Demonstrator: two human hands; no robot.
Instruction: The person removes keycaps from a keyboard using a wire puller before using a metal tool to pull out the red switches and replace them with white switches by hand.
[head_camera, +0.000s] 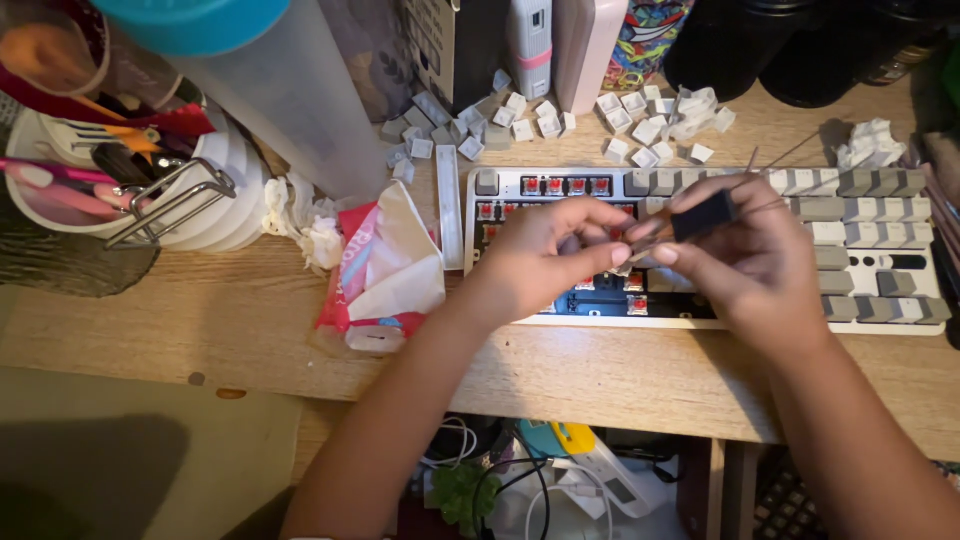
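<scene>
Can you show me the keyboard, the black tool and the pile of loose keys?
keyboard (870, 240), head view, on its grey keys at right.
black tool (703, 216), head view, on its handle.
loose keys (650, 125), head view, mid-pile.

Wooden desk (600, 375), light grain, cluttered along rear edge. Warm, dim lighting. Open space below desk front holding tangled cables (500, 490) and a small green plant (465, 492). Pale floor (130, 450) at lower left, in shadow

Both forearms are bare, with no sleeves in view. The left hand (540, 255) and right hand (755, 250) wear no gloves, rings or watch.
</scene>
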